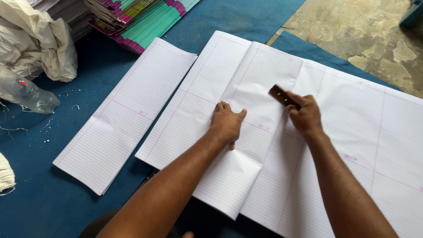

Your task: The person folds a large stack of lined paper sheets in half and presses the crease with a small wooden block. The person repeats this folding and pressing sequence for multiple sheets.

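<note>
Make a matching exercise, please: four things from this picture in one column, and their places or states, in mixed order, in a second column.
Things:
1. left hand
2. right hand
3. folded ruled stack
4. plastic bottle

Places or states:
A. lies on its side at the left edge
B. grips a small dark block
C. pressed flat on the folded sheet
D. lies apart on the blue mat, left of the hands

Pairs: 1-C, 2-B, 3-D, 4-A

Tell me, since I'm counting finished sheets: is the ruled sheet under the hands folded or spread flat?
Folded: the ruled sheet lies doubled over, left hand pressing it, right hand running a dark block along the crease.
</note>
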